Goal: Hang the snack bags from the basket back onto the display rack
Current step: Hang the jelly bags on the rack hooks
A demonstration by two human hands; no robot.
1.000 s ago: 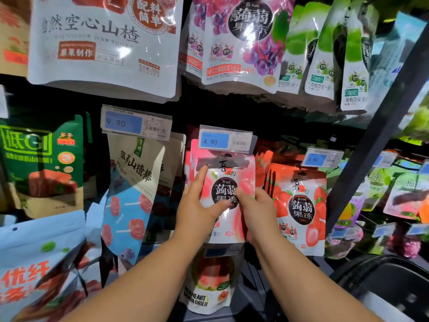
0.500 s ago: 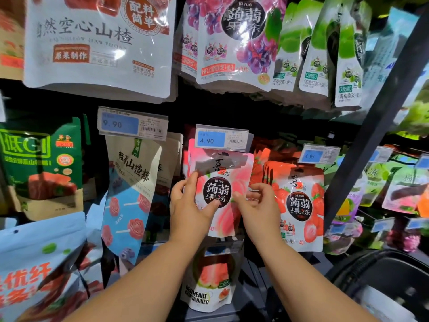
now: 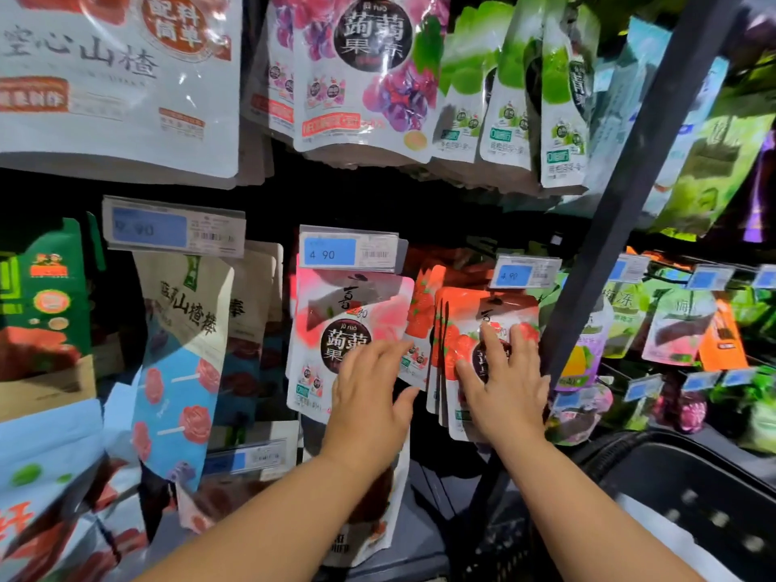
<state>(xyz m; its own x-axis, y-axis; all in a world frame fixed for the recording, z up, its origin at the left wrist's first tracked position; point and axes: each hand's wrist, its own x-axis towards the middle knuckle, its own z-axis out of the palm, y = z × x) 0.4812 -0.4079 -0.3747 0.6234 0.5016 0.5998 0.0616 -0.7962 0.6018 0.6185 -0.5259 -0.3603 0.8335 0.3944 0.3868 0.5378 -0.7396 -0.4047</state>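
From the head camera I look straight into the display rack [image 3: 630, 203], its dark upright post cutting down the right side of the view. My left hand [image 3: 369, 396] is spread flat, fingers apart, in front of the lower right corner of the peach konjac jelly bag [image 3: 336, 329], which hangs from its peg just under the 4.90 price tag [image 3: 348, 250]. I cannot tell whether the palm touches the bag or only hovers just before it; it grips nothing. My right hand [image 3: 504, 384] lies open too, fingers splayed across the front bag of the strawberry konjac jelly stack [image 3: 462, 325] on the neighbouring peg, pressing or steadying rather than clasping.

The basket [image 3: 693, 497] sits at the lower right edge of the view, dark and latticed; a pale shape shows inside it, too blurred for me to name.

As I read it, the peach bag is hung and both hands are settling the rows.

The risks lie in that settling. The peach bag's hang hole is hidden behind the price tag, so I cannot confirm it is fully seated; a brush from the left hand as it leaves could slide it off. The strawberry bags are fanned and tilted, and a sideways push from the right hand could tip the front one off the peg's end. The grape bags [image 3: 361, 73] hang low above, and a raised wrist might snag them.
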